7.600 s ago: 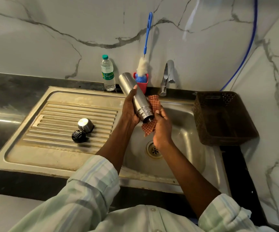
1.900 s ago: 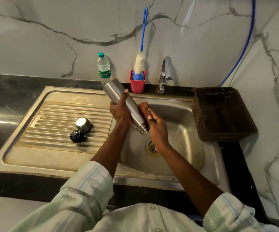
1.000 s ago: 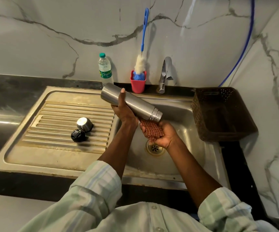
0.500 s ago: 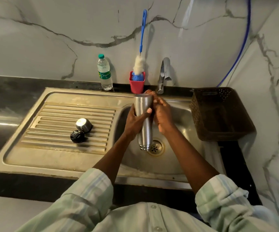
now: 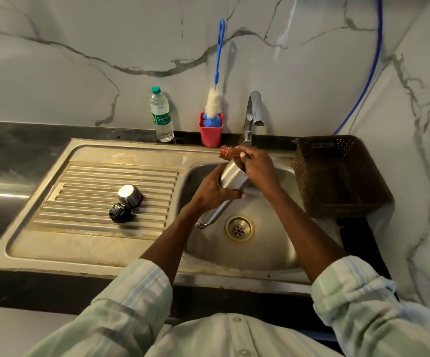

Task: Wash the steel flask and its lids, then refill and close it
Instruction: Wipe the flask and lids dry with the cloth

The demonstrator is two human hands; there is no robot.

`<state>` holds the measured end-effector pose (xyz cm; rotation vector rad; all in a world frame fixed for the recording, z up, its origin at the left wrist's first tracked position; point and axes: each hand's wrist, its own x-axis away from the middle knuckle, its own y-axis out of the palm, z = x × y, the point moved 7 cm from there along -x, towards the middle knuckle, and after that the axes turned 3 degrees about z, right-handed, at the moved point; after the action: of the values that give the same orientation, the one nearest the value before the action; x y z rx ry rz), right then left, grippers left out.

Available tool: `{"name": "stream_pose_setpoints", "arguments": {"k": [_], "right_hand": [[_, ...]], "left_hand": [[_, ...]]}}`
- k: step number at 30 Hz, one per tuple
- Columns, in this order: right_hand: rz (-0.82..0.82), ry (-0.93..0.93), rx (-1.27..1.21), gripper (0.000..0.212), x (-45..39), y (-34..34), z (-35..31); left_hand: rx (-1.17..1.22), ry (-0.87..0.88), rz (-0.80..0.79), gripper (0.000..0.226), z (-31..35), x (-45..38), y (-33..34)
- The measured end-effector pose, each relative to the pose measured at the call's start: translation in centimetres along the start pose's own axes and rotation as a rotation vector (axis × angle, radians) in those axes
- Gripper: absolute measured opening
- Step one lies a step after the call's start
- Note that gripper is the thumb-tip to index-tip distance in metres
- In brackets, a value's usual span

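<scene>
- The left hand (image 5: 212, 193) wraps around the flask (image 5: 232, 177) at mid-body, fingers curled across its front.
- The right hand (image 5: 259, 167) pinches a reddish checked cloth (image 5: 229, 152) against the flask's base end, fingers bent over it.
- The flask is bare brushed steel, a plain cylinder with a dull sheen. It is held tilted over the basin (image 5: 268, 243), closed base up toward one o'clock, ribbed neck down toward seven o'clock. The neck end hangs just beside the drain (image 5: 239, 228), on its nine o'clock side; whether it touches the basin I cannot tell.
- At nine o'clock from the hands, on the ribbed drainboard (image 5: 93, 197), stand two lids: a steel cap (image 5: 129, 194), rounded and shiny, and a black stopper (image 5: 120, 213) touching it at its seven o'clock side.
- At twelve o'clock the tap (image 5: 251, 117) rises just behind the cloth.
- At eleven o'clock a red cup (image 5: 211, 132) holds a brush (image 5: 215, 99) with a blue handle, leaning on the marble wall.
- Further toward ten o'clock stands a water bottle (image 5: 161, 115) with a green cap.
- At three o'clock a brown basket (image 5: 337, 176) sits beside the basin.
</scene>
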<state>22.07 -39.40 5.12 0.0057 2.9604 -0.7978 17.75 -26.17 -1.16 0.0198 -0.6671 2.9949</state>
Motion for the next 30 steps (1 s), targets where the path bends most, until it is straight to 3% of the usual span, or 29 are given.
{"name": "stream_pose_setpoints", "arguments": {"k": [4, 7, 8, 10, 12, 14, 17, 22, 26, 30], "right_hand": [[0.129, -0.274, 0.198, 0.036, 3.1, 0.8, -1.0], [0.111, -0.351, 0.246, 0.039, 4.2, 1.6, -1.0], [0.112, -0.313, 0.220, 0.037, 3.8, 1.4, -0.9], [0.087, -0.044, 0.070, 0.032, 2.0, 0.5, 0.8], [-0.074, 0.293, -0.356, 0.029, 1.5, 0.7, 2.9], [-0.187, 0.472, -0.681, 0.027, 2.4, 1.7, 4.1], [-0.229, 0.453, -0.693, 0.023, 3.9, 3.9, 5.6], [-0.207, 0.491, -0.706, 0.029, 5.5, 6.9, 7.5], [-0.234, 0.585, -0.766, 0.026, 5.6, 8.7, 6.7], [-0.209, 0.645, -0.758, 0.017, 6.0, 10.2, 5.1]], "left_hand": [[0.038, -0.076, -0.022, 0.085, -0.8, -0.5, 0.5], [0.053, -0.105, -0.007, 0.080, -1.2, -0.4, 1.0], [0.056, -0.096, -0.008, 0.082, -1.2, -0.2, 1.2], [0.050, -0.070, -0.022, 0.087, -1.2, 0.0, 1.5], [0.086, -0.044, 0.000, 0.087, -1.2, 0.2, 1.3], [0.224, -0.062, 0.082, 0.083, -0.9, 0.4, 0.4], [0.430, -0.141, 0.256, 0.093, -0.4, 0.5, -1.7], [0.640, -0.215, 0.405, 0.100, -0.8, 0.6, -4.7], [0.685, -0.220, 0.509, 0.096, -1.9, 1.9, -6.5], [0.601, -0.110, 0.636, 0.099, -1.4, 3.1, -9.4]]}}
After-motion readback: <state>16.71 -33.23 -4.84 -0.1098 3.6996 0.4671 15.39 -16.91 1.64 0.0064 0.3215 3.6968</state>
